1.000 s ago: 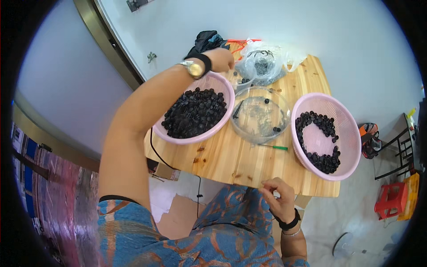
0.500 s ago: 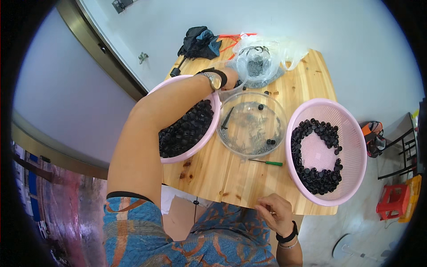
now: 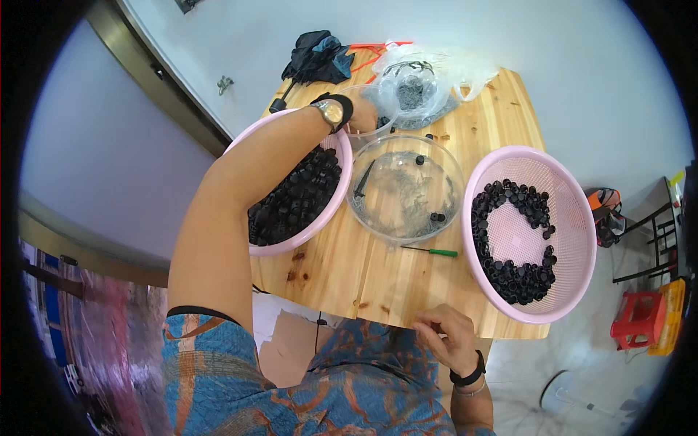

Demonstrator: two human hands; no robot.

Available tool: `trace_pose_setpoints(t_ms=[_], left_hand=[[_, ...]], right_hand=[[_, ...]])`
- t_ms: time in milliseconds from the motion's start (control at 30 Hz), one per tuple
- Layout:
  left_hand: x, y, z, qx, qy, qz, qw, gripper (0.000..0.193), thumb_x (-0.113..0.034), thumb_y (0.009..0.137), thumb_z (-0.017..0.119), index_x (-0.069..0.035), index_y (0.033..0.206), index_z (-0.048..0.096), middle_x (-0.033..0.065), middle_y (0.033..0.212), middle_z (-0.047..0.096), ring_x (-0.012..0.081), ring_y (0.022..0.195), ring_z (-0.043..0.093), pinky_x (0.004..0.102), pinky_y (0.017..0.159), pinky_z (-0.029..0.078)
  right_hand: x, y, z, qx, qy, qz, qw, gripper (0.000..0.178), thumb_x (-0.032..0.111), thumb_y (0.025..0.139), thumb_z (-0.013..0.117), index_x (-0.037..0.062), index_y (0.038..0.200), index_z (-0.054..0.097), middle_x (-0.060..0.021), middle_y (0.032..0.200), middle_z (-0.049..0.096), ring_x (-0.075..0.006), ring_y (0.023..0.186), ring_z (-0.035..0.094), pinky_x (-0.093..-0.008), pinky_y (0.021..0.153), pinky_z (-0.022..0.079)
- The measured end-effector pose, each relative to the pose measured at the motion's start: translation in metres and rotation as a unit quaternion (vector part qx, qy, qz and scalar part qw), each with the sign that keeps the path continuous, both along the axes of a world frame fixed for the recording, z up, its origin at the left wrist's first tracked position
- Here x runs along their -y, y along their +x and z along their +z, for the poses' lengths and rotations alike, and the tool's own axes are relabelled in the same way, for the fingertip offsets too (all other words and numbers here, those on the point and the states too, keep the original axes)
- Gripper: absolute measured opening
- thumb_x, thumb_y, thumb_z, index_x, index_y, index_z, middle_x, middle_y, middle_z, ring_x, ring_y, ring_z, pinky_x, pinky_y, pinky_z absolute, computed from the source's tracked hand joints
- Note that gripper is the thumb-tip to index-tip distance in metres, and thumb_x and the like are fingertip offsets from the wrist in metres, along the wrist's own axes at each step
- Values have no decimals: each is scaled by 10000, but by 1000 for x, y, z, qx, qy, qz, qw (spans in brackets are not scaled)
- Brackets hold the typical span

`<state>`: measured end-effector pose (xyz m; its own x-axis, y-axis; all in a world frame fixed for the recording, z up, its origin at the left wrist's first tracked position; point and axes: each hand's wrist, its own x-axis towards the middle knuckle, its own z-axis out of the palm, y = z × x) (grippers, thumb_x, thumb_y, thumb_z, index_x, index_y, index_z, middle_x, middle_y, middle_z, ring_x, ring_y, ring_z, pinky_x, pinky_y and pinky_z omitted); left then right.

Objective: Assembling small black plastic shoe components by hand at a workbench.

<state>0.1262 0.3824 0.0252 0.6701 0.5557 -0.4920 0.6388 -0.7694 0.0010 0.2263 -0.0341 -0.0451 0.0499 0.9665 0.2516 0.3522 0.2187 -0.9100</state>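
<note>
My left arm crosses over a pink basket [image 3: 345, 168] heaped with black caps [image 3: 298, 196]. My left hand [image 3: 362, 116] is inside a small clear tub [image 3: 390, 120], beside a few black pieces. Its fingers are mostly hidden. By the table's front edge, my right hand [image 3: 447, 334] hovers with fingers loosely bent and thumb apart; nothing shows in it. Between the baskets lies a wide round clear container [image 3: 407, 189] holding small thin pieces, black tweezers [image 3: 366, 178] and a few black caps. A green-handled screwdriver [image 3: 442, 253] lies in front of it.
On the right is a second pink basket [image 3: 574, 240] with black caps in a ring. Behind stand a clear plastic bag [image 3: 476, 73] with grey bits and a folded dark umbrella [image 3: 316, 58]. A red stool [image 3: 638, 320] is on the floor at right.
The whole view has shifted, so the scene sits higher. Inside the clear tub my left hand has moved slightly left, its wrist turned a little. My right hand has barely moved.
</note>
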Motion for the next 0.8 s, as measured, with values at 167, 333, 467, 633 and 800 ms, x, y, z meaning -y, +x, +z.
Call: trace_pose_setpoints(t_ms=[167,333,467,633,800], left_hand=[[1,5,-15,-30,89,-9,996,376,-270,678,654,-26,964,663,177,979,636,284,929,613,376,795,473],[19,0,-2,60,144,-7,988,237,-121,728,559,-137,932,679,112,888,651,271,849,609,372,741,473],[20,-10,-3,182,139,40,973,289,-118,738,547,-138,1007,652,129,987,623,281,912,584,376,792,456],[33,-27,10,331,54,48,941,269,-126,794,539,-58,1042,620,128,921,635,204,799,618,328,715,480],[82,-62,48,462,-68,52,883,284,-73,831,509,-28,1104,575,80,848,643,110,673,618,243,632,481]], right_hand=[[-1,-7,5,0,0,2,1000,145,44,716,698,22,817,596,-67,597,518,-167,491,505,-266,447,377],[1,-10,14,19,9,-16,1000,137,48,720,695,21,810,596,-68,603,523,-160,494,509,-255,452,382],[0,-8,25,59,24,6,998,132,69,733,688,26,818,596,-66,612,526,-170,494,507,-265,450,382],[-13,-15,50,191,62,25,979,164,102,743,676,34,857,578,-78,648,524,-207,521,513,-297,466,395],[-48,-30,73,262,116,0,958,155,104,758,646,39,873,565,-102,673,529,-251,588,541,-340,514,429]])
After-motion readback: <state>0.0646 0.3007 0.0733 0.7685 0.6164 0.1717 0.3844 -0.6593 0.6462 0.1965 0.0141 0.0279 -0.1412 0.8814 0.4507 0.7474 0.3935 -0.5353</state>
